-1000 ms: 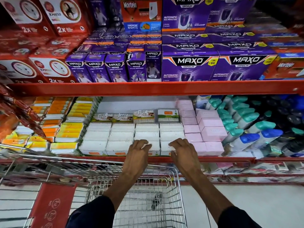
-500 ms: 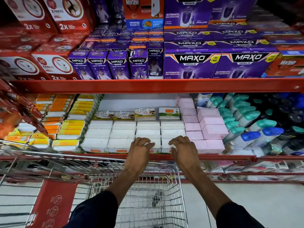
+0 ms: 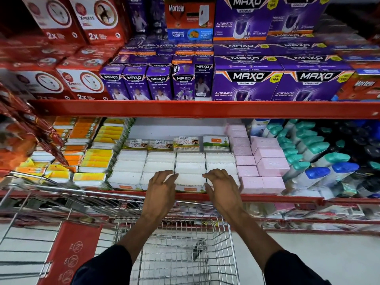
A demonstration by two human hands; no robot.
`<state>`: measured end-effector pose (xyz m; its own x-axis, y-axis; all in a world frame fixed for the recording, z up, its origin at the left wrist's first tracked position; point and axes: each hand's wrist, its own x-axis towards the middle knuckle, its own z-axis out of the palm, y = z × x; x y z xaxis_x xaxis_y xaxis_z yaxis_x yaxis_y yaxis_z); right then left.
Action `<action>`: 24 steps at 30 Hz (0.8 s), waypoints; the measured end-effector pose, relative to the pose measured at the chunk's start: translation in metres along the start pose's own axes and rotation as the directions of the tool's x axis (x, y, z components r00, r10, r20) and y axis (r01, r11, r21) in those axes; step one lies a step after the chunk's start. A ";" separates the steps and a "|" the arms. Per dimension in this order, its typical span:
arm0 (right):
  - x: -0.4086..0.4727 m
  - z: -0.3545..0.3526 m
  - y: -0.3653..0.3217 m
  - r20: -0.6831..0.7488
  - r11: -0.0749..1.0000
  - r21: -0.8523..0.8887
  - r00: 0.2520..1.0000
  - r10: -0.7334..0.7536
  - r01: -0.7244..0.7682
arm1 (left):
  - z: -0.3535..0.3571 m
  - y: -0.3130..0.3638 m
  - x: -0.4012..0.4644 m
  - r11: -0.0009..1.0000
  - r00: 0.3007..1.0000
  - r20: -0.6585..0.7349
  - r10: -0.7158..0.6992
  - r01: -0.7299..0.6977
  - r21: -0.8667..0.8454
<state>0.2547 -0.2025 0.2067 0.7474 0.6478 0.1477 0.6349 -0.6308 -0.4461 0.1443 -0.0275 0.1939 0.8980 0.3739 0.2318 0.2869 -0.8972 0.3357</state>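
Observation:
Rows of white cotton-bud packs fill the middle of the lower shelf. My left hand (image 3: 162, 190) and my right hand (image 3: 222, 187) reach over the cart to the front row. Their curled fingers hold the left and right sides of one front white pack (image 3: 190, 178), which shows between them. The pack sits on the shelf at its front edge. Dark sleeves cover both forearms.
A wire shopping cart (image 3: 127, 197) stands under my arms against the red shelf edge (image 3: 267, 197). Pink boxes (image 3: 267, 167) and capped bottles (image 3: 320, 161) lie to the right, yellow and orange packs (image 3: 90, 161) to the left. Purple Maxo boxes (image 3: 246, 83) fill the upper shelf.
My hands have spread slightly apart on the front row, so the white pack between them now shows. The view has shifted a little.

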 end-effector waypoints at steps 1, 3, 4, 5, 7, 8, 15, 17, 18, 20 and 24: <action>0.003 0.003 -0.006 0.013 0.999 0.017 0.999 -0.029 0.029 | -0.004 -0.008 -0.002 0.999 0.999 -0.009 -0.032 0.032 0.010; 0.009 0.011 -0.022 0.043 0.997 0.016 0.996 -0.081 0.080 | -0.012 -0.026 -0.006 0.995 0.995 -0.009 -0.095 0.096 0.036; 0.012 0.016 -0.028 0.053 0.995 0.003 0.993 -0.104 0.104 | -0.014 -0.034 -0.008 0.992 0.994 0.002 -0.114 0.114 0.052; 0.015 0.020 -0.033 0.063 0.992 -0.011 0.990 -0.122 0.123 | -0.016 -0.041 -0.008 0.990 0.992 0.014 -0.123 0.122 0.068; 0.021 0.027 -0.042 0.097 0.989 -0.048 0.986 -0.134 0.139 | -0.017 -0.052 -0.009 0.989 0.991 0.034 -0.127 0.124 0.083; 0.023 0.030 -0.044 0.115 0.989 -0.067 0.985 -0.127 0.135 | -0.017 -0.055 -0.009 0.990 0.992 0.044 -0.122 0.118 0.081; 0.026 0.042 -0.051 0.094 0.992 -0.104 0.993 -0.066 0.076 | -0.018 -0.064 -0.006 0.996 0.995 0.065 -0.076 0.074 0.040; 0.027 0.045 -0.054 0.078 0.991 -0.113 0.995 -0.068 0.077 | -0.021 -0.069 -0.007 0.999 0.996 0.075 -0.042 0.041 0.015; 0.028 0.047 -0.057 0.071 0.989 -0.119 0.994 -0.080 0.088 | -0.022 -0.072 -0.008 1.000 0.997 0.074 -0.025 0.024 0.006; 0.028 0.056 -0.067 0.079 0.984 -0.121 0.989 -0.126 0.135 | -0.026 -0.080 -0.013 1.000 0.999 0.050 -0.013 0.013 0.004; 0.028 0.080 -0.089 0.129 0.970 -0.089 0.968 -0.215 0.227 | -0.033 -0.099 -0.026 0.992 0.992 0.006 -0.122 0.122 0.045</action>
<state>0.2037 -0.0940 0.1803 0.5622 0.8175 0.1251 0.8026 -0.5029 -0.3207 0.0816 0.0596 0.1850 0.8583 0.4794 0.1833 0.4091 -0.8547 0.3197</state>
